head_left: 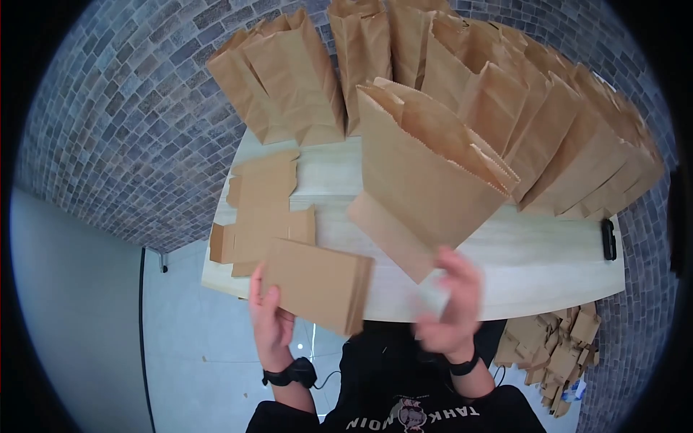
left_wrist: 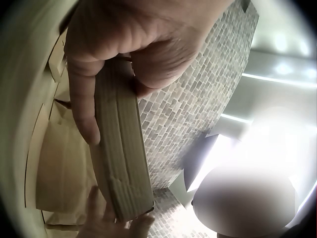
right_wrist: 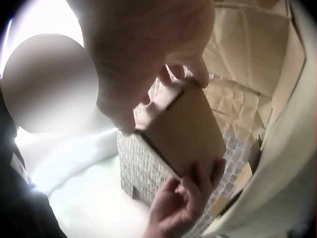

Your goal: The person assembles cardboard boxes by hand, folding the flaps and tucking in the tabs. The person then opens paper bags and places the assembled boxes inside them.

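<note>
A small flat brown cardboard box [head_left: 316, 283] is held up at the table's front edge. My left hand [head_left: 273, 321] grips it by its left end, thumb on the near face. From the left wrist view, that hand [left_wrist: 129, 44] pinches the box [left_wrist: 121, 144] between thumb and fingers, its narrow side showing. My right hand [head_left: 455, 307], blurred, hovers to the right of the box with fingers spread and loosely bent. In the right wrist view its fingertips overlap the box's upper edge. Just beyond it, a paper bag [head_left: 433, 169] stands open at the top.
An unfolded cardboard blank [head_left: 263, 209] lies on the table's left side. Several brown paper bags [head_left: 296, 79] line the back. A black object [head_left: 609, 239] lies at the right edge. Flattened cardboard pieces [head_left: 552, 350] are heaped on the floor at right.
</note>
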The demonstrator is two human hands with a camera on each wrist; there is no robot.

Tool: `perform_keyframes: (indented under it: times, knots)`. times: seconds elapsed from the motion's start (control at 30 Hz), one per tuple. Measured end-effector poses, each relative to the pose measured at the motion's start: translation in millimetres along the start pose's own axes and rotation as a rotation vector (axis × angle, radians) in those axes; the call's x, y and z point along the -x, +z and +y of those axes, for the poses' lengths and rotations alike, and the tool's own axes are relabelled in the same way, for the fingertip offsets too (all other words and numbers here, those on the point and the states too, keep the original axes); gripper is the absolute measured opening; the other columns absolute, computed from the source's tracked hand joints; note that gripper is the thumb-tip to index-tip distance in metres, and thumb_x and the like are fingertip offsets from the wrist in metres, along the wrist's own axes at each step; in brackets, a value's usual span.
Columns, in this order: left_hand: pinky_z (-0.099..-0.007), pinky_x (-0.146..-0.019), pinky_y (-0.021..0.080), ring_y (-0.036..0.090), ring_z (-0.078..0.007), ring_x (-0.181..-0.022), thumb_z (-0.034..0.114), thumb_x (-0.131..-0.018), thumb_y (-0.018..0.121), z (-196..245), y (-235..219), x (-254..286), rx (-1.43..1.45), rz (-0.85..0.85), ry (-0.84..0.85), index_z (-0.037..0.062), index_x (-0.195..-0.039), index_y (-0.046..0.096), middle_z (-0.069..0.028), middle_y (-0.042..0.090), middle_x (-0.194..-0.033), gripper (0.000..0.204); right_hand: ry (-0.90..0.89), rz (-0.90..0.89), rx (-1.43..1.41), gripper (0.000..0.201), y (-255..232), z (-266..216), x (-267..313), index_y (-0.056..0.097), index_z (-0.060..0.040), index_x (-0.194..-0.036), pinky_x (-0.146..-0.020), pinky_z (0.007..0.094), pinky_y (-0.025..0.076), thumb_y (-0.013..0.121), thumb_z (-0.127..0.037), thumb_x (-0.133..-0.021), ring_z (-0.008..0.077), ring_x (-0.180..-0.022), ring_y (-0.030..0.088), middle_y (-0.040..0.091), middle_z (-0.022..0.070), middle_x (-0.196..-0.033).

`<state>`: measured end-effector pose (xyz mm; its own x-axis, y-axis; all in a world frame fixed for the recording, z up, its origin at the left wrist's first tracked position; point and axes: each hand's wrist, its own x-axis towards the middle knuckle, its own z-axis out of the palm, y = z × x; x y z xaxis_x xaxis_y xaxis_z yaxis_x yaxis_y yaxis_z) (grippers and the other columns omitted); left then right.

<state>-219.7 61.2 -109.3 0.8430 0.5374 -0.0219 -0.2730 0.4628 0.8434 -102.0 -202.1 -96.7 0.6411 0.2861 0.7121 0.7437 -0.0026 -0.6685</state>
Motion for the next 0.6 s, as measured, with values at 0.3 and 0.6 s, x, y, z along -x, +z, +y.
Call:
perform_keyframes:
  times: [0.3,0.6]
  knots:
    - [-0.0454,-0.079,0.062,0.059,-0.0287,-0.116,0.01,-0.098,0.055,45,-12,-64,-0.195,0.191,0.182,0.0107,-0.143,0.031,-0.0165,0.049,-0.133,0.051,0.618,0.1,-0.05,0.038,-23,43,-43,0.061,0.0014,-0.115,-0.092,0.0325,0.046,0.072,-0.008,-0.08,0.0204,-0.107,0.06,0.064,0.0136,-0.111]
    - [-0.0514,-0.085,0.06,0.054,-0.0334,-0.119,0.008,-0.096,0.057,25,19,-142,-0.236,0.061,-0.062,0.0119,-0.143,0.018,-0.0201,0.044,-0.134,0.061,0.355,0.107,0.057,0.021,-142,55,-8,0.065,0.0015,-0.096,-0.089,0.0333,0.047,0.068,-0.007,-0.077,0.0235,-0.096,0.061,0.065,0.013,-0.101]
